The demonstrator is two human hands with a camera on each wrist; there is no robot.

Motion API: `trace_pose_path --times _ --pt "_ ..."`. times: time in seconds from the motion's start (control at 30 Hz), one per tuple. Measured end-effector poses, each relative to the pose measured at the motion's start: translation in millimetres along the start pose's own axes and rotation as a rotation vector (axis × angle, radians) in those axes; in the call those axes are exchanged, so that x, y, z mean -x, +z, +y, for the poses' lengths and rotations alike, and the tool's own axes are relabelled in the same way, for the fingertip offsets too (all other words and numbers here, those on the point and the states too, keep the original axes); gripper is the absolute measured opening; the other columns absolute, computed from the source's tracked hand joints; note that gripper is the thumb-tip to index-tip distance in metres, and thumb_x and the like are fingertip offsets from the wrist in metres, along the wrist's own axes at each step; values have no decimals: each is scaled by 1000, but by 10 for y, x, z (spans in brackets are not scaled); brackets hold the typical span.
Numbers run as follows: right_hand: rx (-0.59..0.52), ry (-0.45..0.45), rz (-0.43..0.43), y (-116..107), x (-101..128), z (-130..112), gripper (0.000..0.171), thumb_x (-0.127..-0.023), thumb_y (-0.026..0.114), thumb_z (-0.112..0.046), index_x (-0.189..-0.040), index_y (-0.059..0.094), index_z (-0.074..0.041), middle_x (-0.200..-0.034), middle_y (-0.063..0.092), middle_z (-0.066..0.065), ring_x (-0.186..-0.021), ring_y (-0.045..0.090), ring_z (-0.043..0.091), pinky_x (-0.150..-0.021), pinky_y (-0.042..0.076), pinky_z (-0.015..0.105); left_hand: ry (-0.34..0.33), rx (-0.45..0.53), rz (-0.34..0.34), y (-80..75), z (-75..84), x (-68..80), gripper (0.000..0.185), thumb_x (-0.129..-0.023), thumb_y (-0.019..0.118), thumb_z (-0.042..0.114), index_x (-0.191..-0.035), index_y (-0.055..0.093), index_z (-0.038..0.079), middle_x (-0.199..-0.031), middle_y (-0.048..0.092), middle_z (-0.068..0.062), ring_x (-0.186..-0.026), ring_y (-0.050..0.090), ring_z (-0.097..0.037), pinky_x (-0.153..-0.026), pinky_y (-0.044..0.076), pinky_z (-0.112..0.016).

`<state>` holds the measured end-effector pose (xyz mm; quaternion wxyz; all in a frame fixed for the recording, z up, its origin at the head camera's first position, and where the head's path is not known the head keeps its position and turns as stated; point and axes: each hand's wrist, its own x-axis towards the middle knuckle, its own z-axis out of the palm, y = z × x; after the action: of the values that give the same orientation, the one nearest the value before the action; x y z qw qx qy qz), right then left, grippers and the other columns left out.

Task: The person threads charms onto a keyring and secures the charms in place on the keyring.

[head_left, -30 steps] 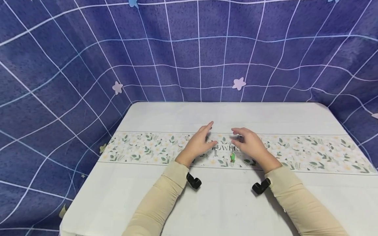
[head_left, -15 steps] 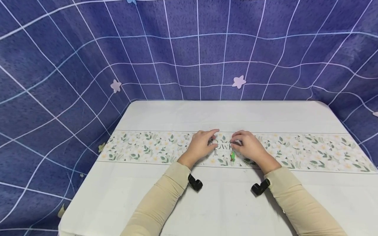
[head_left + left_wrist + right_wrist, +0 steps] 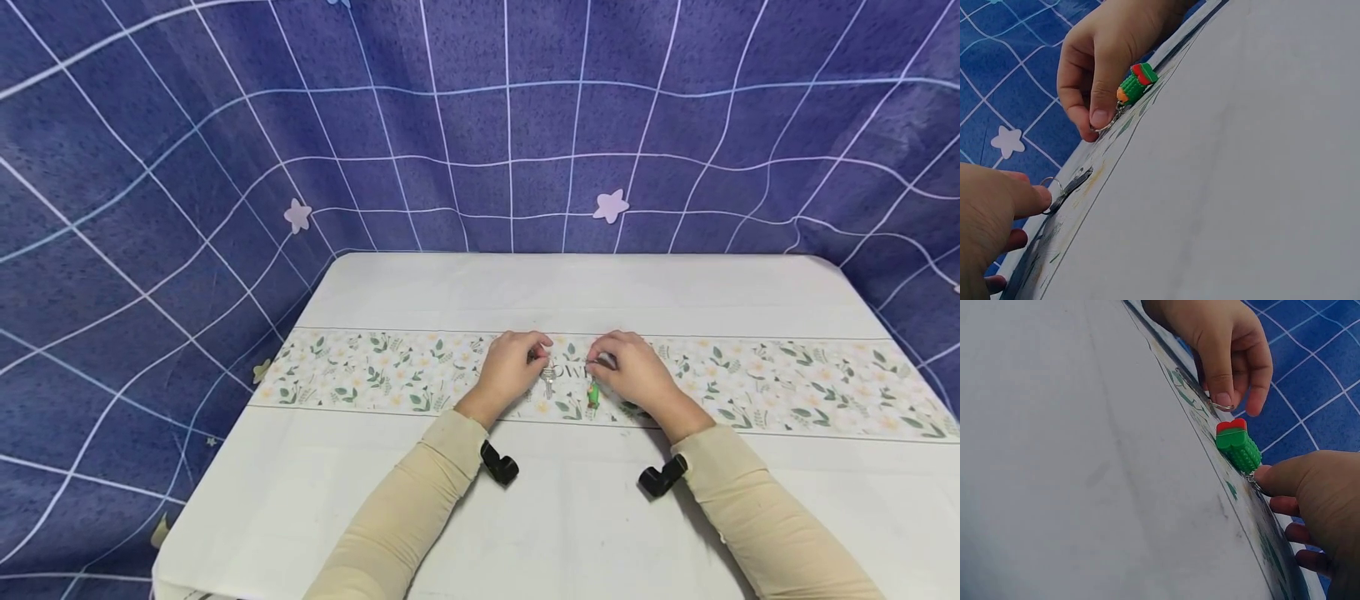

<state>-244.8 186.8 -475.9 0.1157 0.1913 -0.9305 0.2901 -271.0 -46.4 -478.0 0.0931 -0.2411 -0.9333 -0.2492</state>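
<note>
Tabletop: key ring (image 3: 547, 364) under left fingers (image 3: 537, 350)

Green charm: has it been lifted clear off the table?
No: the green charm lies on the table, with the right hand pinching the ring at its end.
</note>
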Motion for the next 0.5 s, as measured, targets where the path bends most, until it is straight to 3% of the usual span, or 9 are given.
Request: trace_pose_path --times 0.3,0.5 --pt "-92 61 2 12 -11 -14 6 -90 77 -17 -89 71 -15 -96 72 5 -98 64 29 -92 48 49 22 63 61 2 5 19 24 -95 73 21 -118 70 17 -93 73 10 -99 63 -16 -100 45 -39" --pt "-207 122 -8 -3 -12 -52 6 -92 74 -15 -93 69 -12 -90 72 2 -88 68 23 -86 54 46 41 160 108 -2 37 30 23 -93 75 21 -115 70 17 -94 73 8 -96 62 -15 -90 48 -34"
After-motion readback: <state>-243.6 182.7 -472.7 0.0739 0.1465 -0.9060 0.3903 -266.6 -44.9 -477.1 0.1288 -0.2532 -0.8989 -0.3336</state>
